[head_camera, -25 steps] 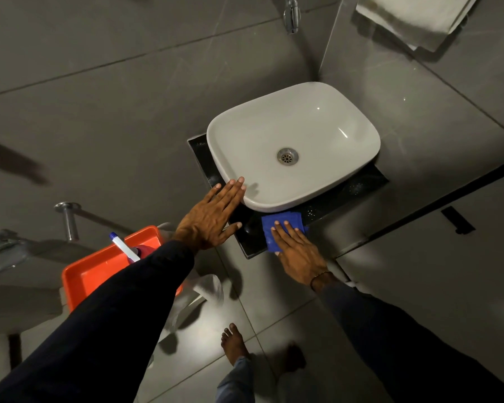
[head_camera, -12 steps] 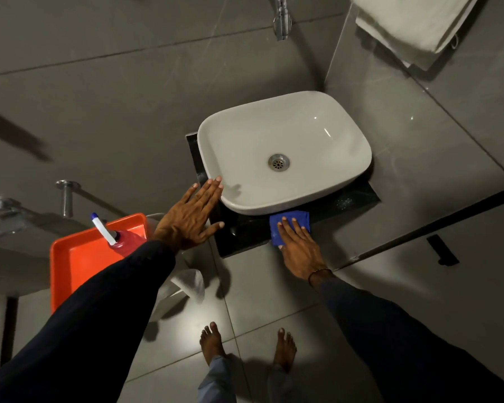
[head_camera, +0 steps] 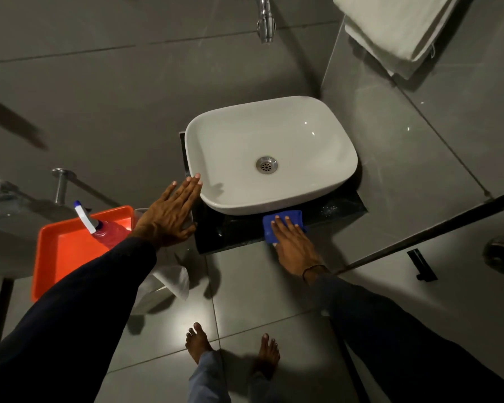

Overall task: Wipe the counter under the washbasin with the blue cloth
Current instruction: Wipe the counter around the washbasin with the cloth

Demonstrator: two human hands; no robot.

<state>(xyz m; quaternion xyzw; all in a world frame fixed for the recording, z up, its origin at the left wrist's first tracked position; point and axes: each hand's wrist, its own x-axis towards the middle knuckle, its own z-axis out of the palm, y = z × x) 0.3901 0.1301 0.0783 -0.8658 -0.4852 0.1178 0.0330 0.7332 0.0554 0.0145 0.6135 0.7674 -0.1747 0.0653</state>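
Observation:
A white washbasin (head_camera: 303,135) sits on a black counter (head_camera: 233,234). The blue cloth (head_camera: 288,218) lies flat on the counter's front strip, just below the basin's front rim. My right hand (head_camera: 293,245) presses down on the cloth with fingers spread, covering its near half. My left hand (head_camera: 169,216) is flat and open, its fingertips touching the basin's left front corner. It holds nothing.
An orange tub (head_camera: 64,251) with a pink spray bottle (head_camera: 105,231) stands left of the counter. A white rag (head_camera: 172,280) hangs below my left arm. A tap (head_camera: 265,21) juts out above the basin, white towels (head_camera: 396,30) hang top right. My bare feet (head_camera: 198,341) stand below.
My right hand has slid the blue cloth rightward along the counter's front strip. My left hand stays near the basin's left corner while the head camera has pulled back.

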